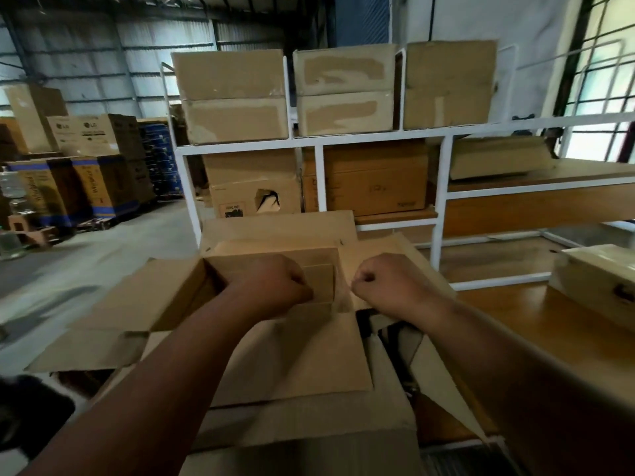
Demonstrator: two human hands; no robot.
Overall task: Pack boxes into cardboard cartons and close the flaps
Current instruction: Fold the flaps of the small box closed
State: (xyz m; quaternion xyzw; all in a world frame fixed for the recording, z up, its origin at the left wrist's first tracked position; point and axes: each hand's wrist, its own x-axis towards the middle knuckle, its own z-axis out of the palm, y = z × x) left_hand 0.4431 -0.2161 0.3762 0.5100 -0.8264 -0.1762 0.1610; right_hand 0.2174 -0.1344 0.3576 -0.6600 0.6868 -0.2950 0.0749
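Observation:
An open cardboard carton stands in front of me with its flaps spread: one to the left, one at the far side, one toward me. Inside it lies a small brown box. My left hand is down in the carton, fingers closed against the small box's left side. My right hand is a closed fist at the carton's right edge, on the right flap; whether it pinches the flap is hidden.
A white metal rack full of closed cartons stands right behind the carton. A wooden table lies to the right, with a pale wooden case on it. Stacked appliance boxes stand at the far left across the concrete floor.

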